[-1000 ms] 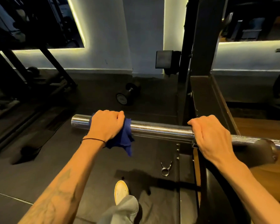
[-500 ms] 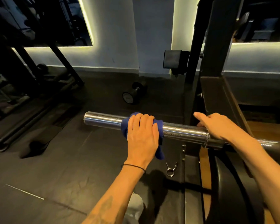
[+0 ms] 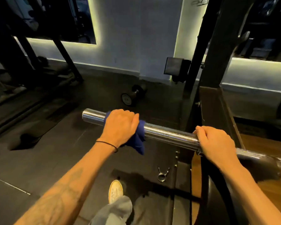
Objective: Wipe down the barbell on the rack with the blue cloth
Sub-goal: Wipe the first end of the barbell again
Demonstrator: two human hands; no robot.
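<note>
A chrome barbell [image 3: 167, 135] runs across the view from its free left end down to the right, where it rests on the black rack [image 3: 212, 65]. My left hand [image 3: 119, 126] is wrapped over the bar's sleeve close to its left end, pressing the blue cloth [image 3: 139, 140] around the steel; a corner of the cloth hangs below the bar. My right hand [image 3: 215, 144] grips the bar at the collar beside the rack upright. Part of the cloth is hidden under my left palm.
A dumbbell [image 3: 133, 96] lies on the dark rubber floor beyond the bar. A spring collar clip [image 3: 162, 174] lies on the floor below it. My foot in a yellow shoe [image 3: 115, 190] stands underneath. Bench frames [image 3: 28, 82] fill the left; wooden platform [image 3: 266, 159] at right.
My left hand has slid the cloth back along the sleeve toward the bar's free left end, after being nearer the middle half a second ago. My right hand stays at the collar.
</note>
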